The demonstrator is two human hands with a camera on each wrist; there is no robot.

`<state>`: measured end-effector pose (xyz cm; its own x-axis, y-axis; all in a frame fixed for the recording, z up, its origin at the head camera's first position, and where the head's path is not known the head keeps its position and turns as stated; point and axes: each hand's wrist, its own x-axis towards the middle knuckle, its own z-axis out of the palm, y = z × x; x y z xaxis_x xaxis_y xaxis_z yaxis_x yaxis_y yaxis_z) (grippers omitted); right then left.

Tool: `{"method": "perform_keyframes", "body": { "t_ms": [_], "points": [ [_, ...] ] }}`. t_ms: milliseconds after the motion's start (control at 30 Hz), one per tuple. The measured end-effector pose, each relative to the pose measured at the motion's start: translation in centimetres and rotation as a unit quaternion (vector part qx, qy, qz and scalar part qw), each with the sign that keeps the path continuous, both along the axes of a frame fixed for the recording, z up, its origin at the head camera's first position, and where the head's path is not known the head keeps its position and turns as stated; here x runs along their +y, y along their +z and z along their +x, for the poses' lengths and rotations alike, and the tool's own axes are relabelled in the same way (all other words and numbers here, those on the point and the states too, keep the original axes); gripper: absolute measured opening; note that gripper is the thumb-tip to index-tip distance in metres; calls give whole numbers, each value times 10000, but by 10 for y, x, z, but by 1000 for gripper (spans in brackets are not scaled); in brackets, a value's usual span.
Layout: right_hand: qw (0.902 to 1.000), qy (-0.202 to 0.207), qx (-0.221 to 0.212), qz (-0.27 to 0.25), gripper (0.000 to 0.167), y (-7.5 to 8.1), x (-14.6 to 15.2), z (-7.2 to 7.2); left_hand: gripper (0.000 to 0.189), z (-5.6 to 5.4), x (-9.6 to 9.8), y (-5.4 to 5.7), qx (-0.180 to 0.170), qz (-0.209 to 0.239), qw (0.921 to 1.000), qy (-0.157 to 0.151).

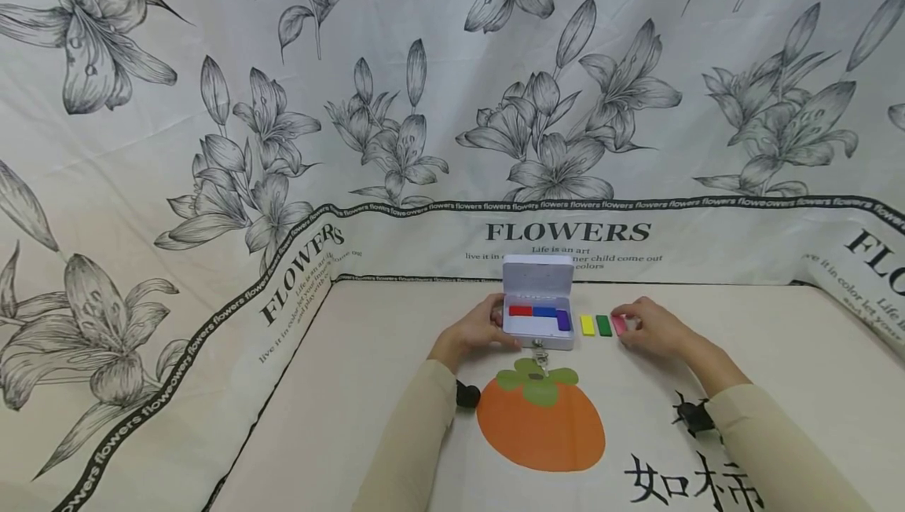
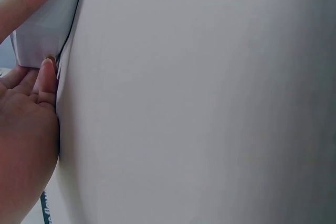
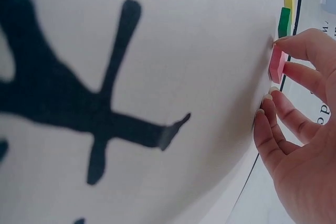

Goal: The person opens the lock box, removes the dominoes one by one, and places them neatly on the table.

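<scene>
A white hinged box (image 1: 539, 339) stands on the table with its lid (image 1: 537, 275) raised. Inside lie a red block (image 1: 520, 311), a blue block (image 1: 544, 312) and a purple block (image 1: 562, 320). My left hand (image 1: 482, 327) grips the box at its left end, the thumb along the front wall and fingers around the side. To the right of the box, a yellow block (image 1: 588, 325) and a green block (image 1: 604, 326) lie in a row. At the row's end my right hand (image 1: 654, 329) pinches a pink block (image 3: 277, 64) between thumb and index finger; its other fingers rest on the cloth.
A metal clasp (image 1: 540, 356) hangs at the box's front. The pale tablecloth (image 1: 396, 300) bears a printed orange persimmon (image 1: 541, 427) and black characters (image 1: 661, 480). Behind the table hangs a flower-printed curtain (image 1: 396, 241).
</scene>
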<state>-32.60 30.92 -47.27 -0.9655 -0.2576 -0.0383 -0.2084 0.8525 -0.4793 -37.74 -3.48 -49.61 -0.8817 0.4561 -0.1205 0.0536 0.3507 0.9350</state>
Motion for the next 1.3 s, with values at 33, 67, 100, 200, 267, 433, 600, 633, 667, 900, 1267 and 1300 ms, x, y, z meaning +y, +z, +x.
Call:
{"method": "perform_keyframes", "body": {
  "t_ms": [33, 67, 100, 200, 267, 433, 600, 633, 667, 900, 1267, 1300],
  "points": [
    [10000, 0, 0, 11, 48, 0, 0, 0, 104, 0, 0, 0, 4, -9, 10000, -5],
    [10000, -2, 2, 16, 48, 0, 0, 0, 104, 0, 0, 0, 3, -12, 10000, -1],
    [10000, -10, 0, 21, 48, 0, -1, 1, 103, 0, 0, 0, 10, -19, 10000, -4],
    [10000, -13, -5, 50, 48, -1, -1, 0, 103, 0, 1, -1, 21, -46, 10000, 14],
    [10000, -15, -12, 60, 48, 0, 0, 0, 103, -1, 1, -2, 21, -41, 10000, 30],
    [9999, -33, -67, 110, 50, -1, 1, 1, 103, -1, 2, -3, 18, -85, 10000, 33],
    [9998, -63, -93, 178, 59, 1, 1, 2, 103, 0, 2, -2, 15, -117, 9999, 29],
    [9998, -64, -94, 183, 61, 2, 1, 3, 103, 0, 1, -2, 28, -127, 9999, 32],
    [9998, -58, -100, 176, 63, 3, 1, 3, 102, 0, 1, -1, 36, -120, 9999, 37],
    [9996, 99, -68, 248, 74, 16, -2, 9, 102, 0, 0, 1, 54, -166, 9998, 43],
    [9992, 202, 124, 308, 76, 37, -9, 23, 100, 0, 0, 2, 37, -101, 9999, 37],
    [9992, 206, 150, 302, 76, 38, -10, 25, 100, 0, 0, 2, 43, -95, 9999, 14]
  ]
}}
